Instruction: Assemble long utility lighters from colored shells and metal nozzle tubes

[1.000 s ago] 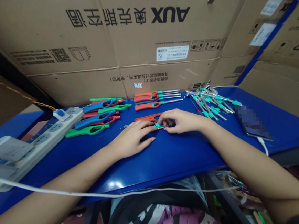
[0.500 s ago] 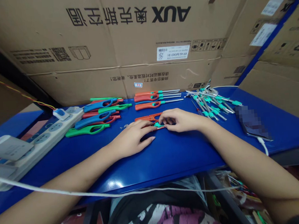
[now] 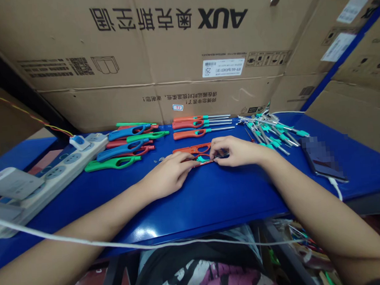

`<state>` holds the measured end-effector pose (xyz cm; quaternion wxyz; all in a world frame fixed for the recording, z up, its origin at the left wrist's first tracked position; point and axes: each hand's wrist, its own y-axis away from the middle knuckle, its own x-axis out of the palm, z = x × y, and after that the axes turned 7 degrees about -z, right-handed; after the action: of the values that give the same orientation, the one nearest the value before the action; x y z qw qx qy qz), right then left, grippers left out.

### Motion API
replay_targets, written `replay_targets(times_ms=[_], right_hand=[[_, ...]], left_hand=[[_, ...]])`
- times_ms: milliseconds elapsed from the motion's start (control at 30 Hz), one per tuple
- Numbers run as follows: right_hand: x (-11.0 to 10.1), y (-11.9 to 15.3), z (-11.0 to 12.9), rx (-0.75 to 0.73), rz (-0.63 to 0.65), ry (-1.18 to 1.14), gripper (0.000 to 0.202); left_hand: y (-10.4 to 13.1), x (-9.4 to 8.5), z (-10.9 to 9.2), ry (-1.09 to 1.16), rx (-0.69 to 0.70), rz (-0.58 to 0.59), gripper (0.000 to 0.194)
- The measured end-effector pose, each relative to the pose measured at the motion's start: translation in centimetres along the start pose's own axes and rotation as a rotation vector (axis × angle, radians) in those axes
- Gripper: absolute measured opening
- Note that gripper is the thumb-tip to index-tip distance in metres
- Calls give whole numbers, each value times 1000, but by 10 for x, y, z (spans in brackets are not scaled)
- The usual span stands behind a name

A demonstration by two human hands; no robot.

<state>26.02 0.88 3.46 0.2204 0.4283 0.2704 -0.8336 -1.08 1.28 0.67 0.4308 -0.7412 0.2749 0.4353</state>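
On the blue table, an orange lighter shell half (image 3: 197, 149) lies just beyond a second orange shell (image 3: 198, 165) with a teal trigger piece (image 3: 202, 159) in it. My left hand (image 3: 169, 175) holds the left end of this nearer lighter, its fingers closed over the edge. At the right end, my right hand (image 3: 235, 151) pinches the lighter near a dark, thin part that the fingers mostly hide. Behind it lie several orange and blue lighters (image 3: 189, 134) with metal tubes. A pile of metal tubes with teal triggers (image 3: 271, 131) rests beyond my right hand.
Several red, blue and green lighter handles (image 3: 121, 154) are stacked at the left, beside a white power strip (image 3: 60, 170). Small metal bits (image 3: 159, 160) lie near my left hand. A phone (image 3: 323, 158) on a cable is at the right. Cardboard (image 3: 169, 52) walls the back.
My right hand's fingers have shifted slightly right along the lighter, and a dark, thin part now shows under them. My left thumb has drawn in towards the fingers. The view has shifted slightly.
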Motion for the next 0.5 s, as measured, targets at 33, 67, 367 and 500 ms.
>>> replay_targets(times_ms=[33, 67, 367, 500], right_hand=[[0, 0, 0, 3, -5, 1, 20], [-1, 0, 1, 8, -10, 3, 20], [-2, 0, 0, -9, 8, 2, 20], [-4, 0, 2, -29, -28, -11, 19]], left_hand=[[0, 0, -1, 5, 0, -3, 35], [-1, -1, -1, 11, 1, -8, 35], [-1, -1, -2, 27, 2, -11, 36], [0, -1, -1, 25, 5, -11, 36]])
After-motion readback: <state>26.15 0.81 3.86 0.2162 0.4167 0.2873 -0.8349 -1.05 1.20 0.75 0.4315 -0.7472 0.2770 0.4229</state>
